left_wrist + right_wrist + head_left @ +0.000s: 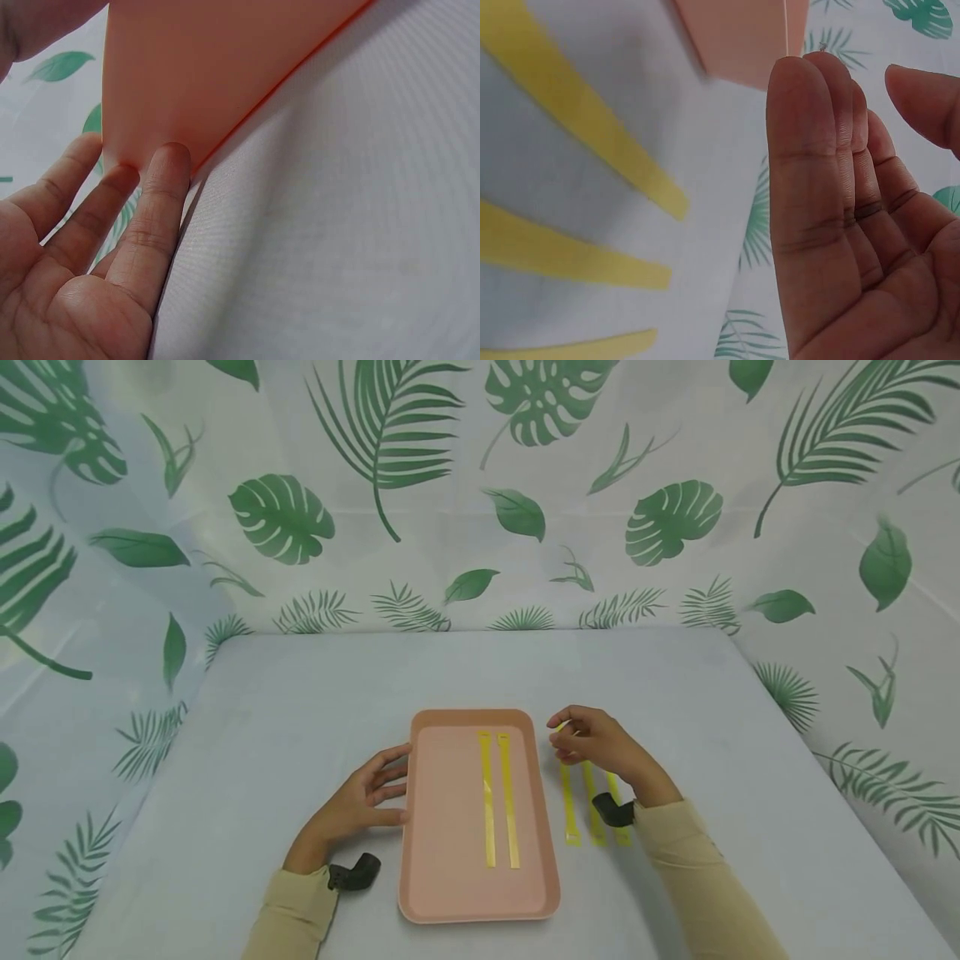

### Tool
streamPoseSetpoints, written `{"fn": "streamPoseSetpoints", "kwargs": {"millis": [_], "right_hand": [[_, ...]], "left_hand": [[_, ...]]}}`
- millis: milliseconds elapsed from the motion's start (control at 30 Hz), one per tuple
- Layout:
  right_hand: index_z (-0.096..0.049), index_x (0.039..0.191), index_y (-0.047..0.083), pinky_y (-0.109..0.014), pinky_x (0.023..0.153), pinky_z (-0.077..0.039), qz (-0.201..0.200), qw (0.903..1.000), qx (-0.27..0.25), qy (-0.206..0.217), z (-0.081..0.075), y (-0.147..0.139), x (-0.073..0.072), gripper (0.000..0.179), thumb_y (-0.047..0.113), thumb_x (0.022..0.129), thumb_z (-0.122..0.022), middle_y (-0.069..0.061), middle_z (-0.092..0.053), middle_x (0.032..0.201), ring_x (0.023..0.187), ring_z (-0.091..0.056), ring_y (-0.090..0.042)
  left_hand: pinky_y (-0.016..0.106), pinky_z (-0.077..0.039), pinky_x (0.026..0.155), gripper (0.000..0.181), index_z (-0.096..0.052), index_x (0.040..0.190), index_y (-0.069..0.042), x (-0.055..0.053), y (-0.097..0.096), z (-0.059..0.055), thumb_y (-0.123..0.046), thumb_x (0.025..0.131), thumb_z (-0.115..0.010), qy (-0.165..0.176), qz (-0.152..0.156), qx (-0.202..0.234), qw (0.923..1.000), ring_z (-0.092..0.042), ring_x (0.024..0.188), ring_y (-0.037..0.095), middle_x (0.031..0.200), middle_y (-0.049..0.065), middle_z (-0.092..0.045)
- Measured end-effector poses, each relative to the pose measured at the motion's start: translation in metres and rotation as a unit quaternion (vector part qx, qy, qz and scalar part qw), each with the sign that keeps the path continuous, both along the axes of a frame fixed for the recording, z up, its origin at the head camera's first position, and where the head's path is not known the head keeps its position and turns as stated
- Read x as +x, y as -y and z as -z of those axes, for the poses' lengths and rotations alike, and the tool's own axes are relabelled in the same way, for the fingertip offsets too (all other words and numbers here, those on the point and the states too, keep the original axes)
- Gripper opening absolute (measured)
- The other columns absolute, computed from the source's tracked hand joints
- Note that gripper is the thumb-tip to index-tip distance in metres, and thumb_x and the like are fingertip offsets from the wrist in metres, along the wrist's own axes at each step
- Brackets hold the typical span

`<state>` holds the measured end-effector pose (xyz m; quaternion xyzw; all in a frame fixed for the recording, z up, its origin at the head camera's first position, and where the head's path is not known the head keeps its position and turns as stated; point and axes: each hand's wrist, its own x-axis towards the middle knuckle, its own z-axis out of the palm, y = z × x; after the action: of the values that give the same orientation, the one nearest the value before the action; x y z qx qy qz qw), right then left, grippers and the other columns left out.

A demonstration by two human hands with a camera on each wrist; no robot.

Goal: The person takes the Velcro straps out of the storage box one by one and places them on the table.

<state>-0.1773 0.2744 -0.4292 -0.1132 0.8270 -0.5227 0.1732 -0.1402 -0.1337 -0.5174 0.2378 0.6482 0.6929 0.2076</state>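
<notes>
A pink rectangular tray (446,827) lies lengthwise in front of me. Inside it, on its right half, two flat yellow strips (509,802) lie side by side, each with a small slotted end at the far side. My left hand (356,802) touches the tray's left side with spread fingertips. Just right of the tray, my right hand (600,747) hovers over three more yellow strips (569,802) on the table, partly covering their far ends. In the right wrist view its fingers are extended, the thumb stands apart, and nothing is between them.
A pale cloth covers the table (315,685). Behind it and along both sides hangs a white curtain (450,527) printed with green leaves. A black wrist camera (355,872) sits on the left wrist and another camera (613,810) on the right, above the loose strips.
</notes>
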Motion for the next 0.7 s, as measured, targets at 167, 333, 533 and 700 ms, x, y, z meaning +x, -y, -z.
{"fn": "streamPoseSetpoints", "kwargs": {"millis": [167, 333, 533, 700], "right_hand": [[-0.058, 0.128, -0.015, -0.039, 0.084, -0.067, -0.011, 0.9999, -0.005, -0.001, 0.001, 0.008, -0.002, 0.029, 0.003, 0.107, -0.065, -0.016, -0.069, 0.096, 0.091, -0.073, -0.032], [-0.058, 0.129, -0.015, -0.039, 0.084, -0.067, -0.023, 0.9997, -0.007, 0.001, -0.001, 0.018, -0.005, 0.029, 0.002, 0.107, -0.064, -0.015, -0.069, 0.096, 0.092, -0.074, -0.034], [-0.057, 0.13, -0.018, -0.04, 0.085, -0.067, -0.063, 0.9978, -0.017, -0.007, -0.002, 0.028, -0.01, 0.03, -0.001, 0.106, -0.063, -0.015, -0.067, 0.102, 0.096, -0.074, -0.035], [-0.059, 0.129, -0.018, -0.038, 0.086, -0.067, -0.104, 0.9942, -0.013, -0.023, 0.0, 0.035, -0.014, 0.028, -0.006, 0.104, -0.063, -0.016, -0.066, 0.104, 0.096, -0.073, -0.032]], "left_hand": [[0.03, -0.056, 0.108, 0.098, -0.023, 0.167, 0.01, 0.0, 0.0, 0.0, -0.003, 0.093, -0.085, 0.001, 0.004, 0.005, 1.0, -0.042, 0.144, 0.062, 0.166, 0.041, -0.029], [0.03, -0.056, 0.108, 0.097, -0.023, 0.166, 0.01, 0.0, -0.001, -0.002, -0.002, 0.093, -0.085, 0.001, 0.004, 0.008, 1.0, -0.041, 0.145, 0.063, 0.166, 0.041, -0.029], [0.03, -0.055, 0.109, 0.097, -0.024, 0.167, 0.009, 0.0, 0.0, -0.001, -0.002, 0.092, -0.085, 0.002, 0.001, 0.007, 1.0, -0.04, 0.146, 0.062, 0.167, 0.04, -0.029], [0.032, -0.056, 0.109, 0.097, -0.024, 0.167, 0.008, 0.0, 0.0, -0.001, -0.001, 0.092, -0.084, 0.003, 0.001, 0.006, 1.0, -0.04, 0.147, 0.062, 0.168, 0.039, -0.028]]}}
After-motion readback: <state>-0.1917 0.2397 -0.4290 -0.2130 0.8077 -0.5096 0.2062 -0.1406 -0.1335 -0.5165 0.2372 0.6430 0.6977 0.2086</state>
